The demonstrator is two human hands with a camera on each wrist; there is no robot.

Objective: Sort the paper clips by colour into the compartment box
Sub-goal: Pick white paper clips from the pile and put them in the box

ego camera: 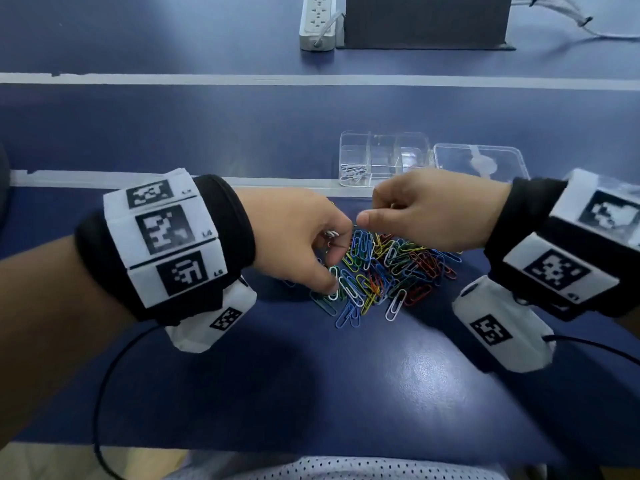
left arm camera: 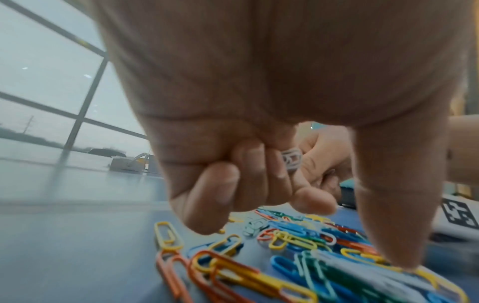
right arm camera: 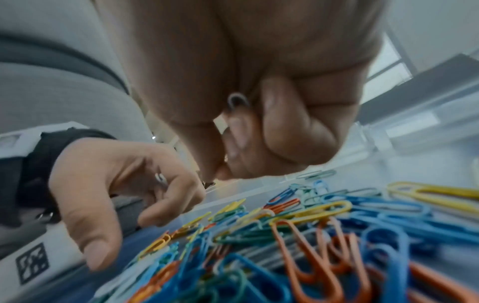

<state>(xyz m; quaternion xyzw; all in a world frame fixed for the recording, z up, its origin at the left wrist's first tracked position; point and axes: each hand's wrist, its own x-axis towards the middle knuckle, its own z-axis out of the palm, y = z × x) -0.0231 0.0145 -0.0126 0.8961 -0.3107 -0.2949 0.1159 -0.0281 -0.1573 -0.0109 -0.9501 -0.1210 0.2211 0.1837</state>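
Head: both hands (curled) over clips [ego camera: 381, 268]

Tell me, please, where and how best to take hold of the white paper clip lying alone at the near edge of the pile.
Probably pinch the white paper clip by its near rounded end, coming from the near side: it lies flat, that end pointing away from the pile over bare table.

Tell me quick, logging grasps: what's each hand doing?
Left hand: fingers curled, holding white paper clips.
Right hand: curled round a pale paper clip.
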